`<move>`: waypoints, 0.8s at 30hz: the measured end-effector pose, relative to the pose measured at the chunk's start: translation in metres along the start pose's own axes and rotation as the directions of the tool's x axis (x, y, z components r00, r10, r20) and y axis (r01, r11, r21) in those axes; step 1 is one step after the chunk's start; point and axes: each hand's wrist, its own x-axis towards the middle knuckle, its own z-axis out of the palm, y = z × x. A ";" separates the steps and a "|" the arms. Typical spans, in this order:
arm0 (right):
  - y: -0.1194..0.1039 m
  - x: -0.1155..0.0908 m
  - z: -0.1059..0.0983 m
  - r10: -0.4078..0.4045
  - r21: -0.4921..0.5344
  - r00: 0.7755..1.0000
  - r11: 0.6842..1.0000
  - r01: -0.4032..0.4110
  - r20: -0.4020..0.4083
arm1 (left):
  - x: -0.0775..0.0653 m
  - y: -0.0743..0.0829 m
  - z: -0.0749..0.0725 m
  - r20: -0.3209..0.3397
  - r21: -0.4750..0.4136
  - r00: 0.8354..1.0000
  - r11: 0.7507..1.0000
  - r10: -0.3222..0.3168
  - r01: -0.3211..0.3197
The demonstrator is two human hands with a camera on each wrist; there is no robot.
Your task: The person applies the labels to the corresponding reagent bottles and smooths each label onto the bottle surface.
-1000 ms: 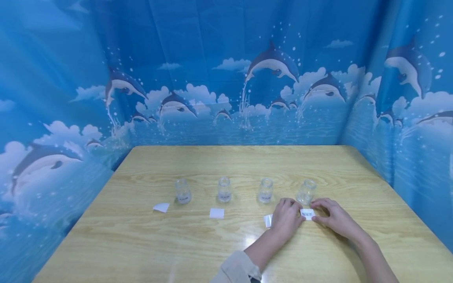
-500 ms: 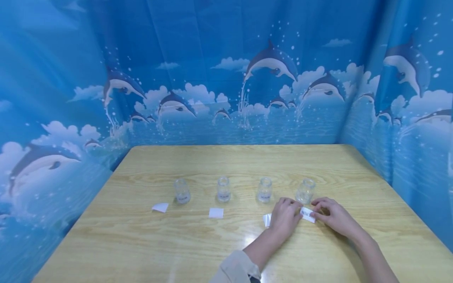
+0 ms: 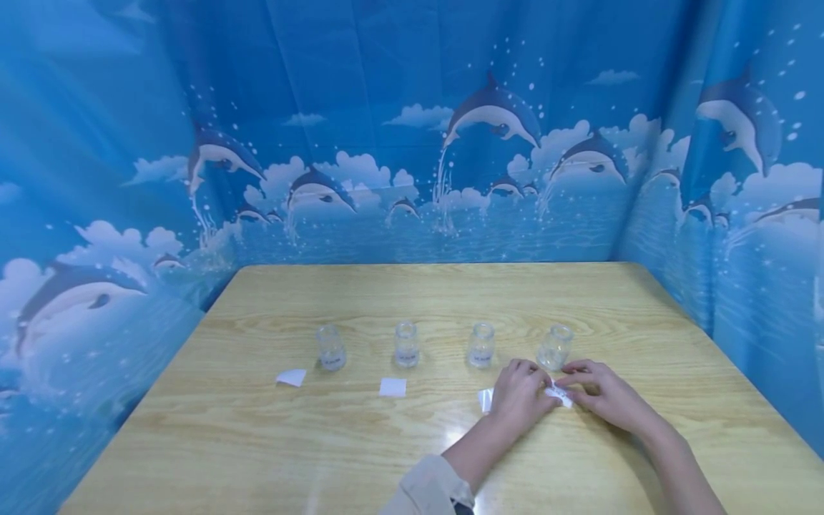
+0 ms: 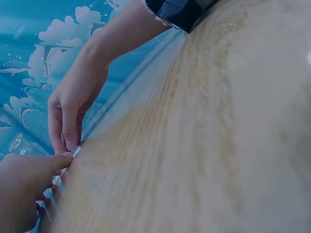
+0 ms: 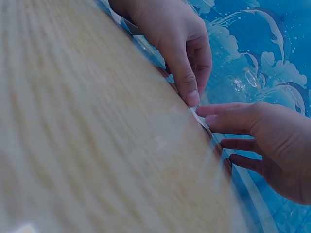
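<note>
A small white label with dark print lies between both hands, bent and partly covered by fingers. My left hand holds its left side, the thumb pressing at the edge in the left wrist view. At the opposite side my right hand pinches it between thumb and index finger, the other fingers spread in the right wrist view. Just behind the fingers stands a clear glass bottle with no label showing on it.
To the left stand three more glass bottles, each with a printed label low on its front. White paper pieces lie in front on the wooden table. A dolphin-print curtain surrounds the table.
The label lay flat and facing up, then turned askew; now it is bent and more covered. The right fingers have closed in on it, and the left thumb has moved right toward it.
</note>
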 end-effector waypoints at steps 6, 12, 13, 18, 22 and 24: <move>0.000 0.000 -0.002 -0.009 -0.014 1.000 1.000 0.009 -0.010 | 0.000 0.001 0.001 0.007 -0.008 0.999 0.999 -0.032 0.032; 0.000 -0.001 -0.003 0.038 0.041 0.999 0.998 -0.039 0.025 | 0.000 0.000 0.003 -0.060 -0.057 0.998 0.998 -0.023 0.020; 0.000 -0.001 -0.003 0.050 0.047 0.998 0.998 -0.051 0.033 | 0.000 0.000 0.002 -0.061 -0.055 0.998 0.998 -0.018 0.015; -0.003 -0.002 -0.003 0.096 0.049 0.994 0.994 -0.098 0.047 | 0.000 0.002 0.000 0.007 -0.005 1.000 1.000 -0.018 0.018; -0.005 0.000 -0.004 0.092 0.067 0.995 0.993 -0.095 0.042 | 0.000 0.003 0.000 0.053 0.018 0.998 0.999 -0.028 0.027; -0.005 0.000 -0.004 0.089 0.062 0.995 0.994 -0.091 0.033 | 0.000 0.003 0.001 0.055 0.017 0.998 0.999 -0.028 0.027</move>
